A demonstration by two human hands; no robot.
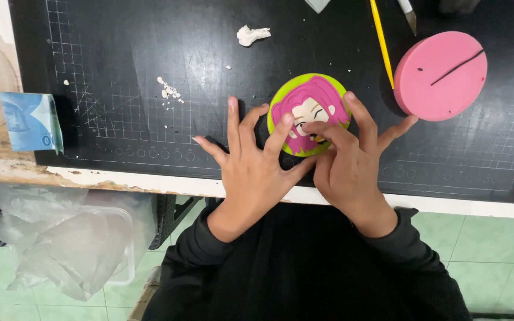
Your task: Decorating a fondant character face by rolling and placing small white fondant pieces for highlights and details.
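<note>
Left hand (pixel 251 160): at near table edge, fingers spread wide, index fingertip pressing on round lime-green disc with pink-haired clay face (pixel 309 113); grips nothing. Right hand (pixel 347 156): fingers splayed, fingertips resting on disc's face, nothing grasped. Disc: flat on black gridded cutting mat (pixel 120 71), near its front edge. Round pink foam pad (pixel 441 75): right, beyond. Yellow stick (pixel 381 40), white clay lump (pixel 251 34): toward far edge.

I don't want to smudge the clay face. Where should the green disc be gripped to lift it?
Probably by the bare rim of the green disc, pinched from the far and left sides: it lies flat, the pink hair and face cover its top, and both hands crowd the near edge.
</note>
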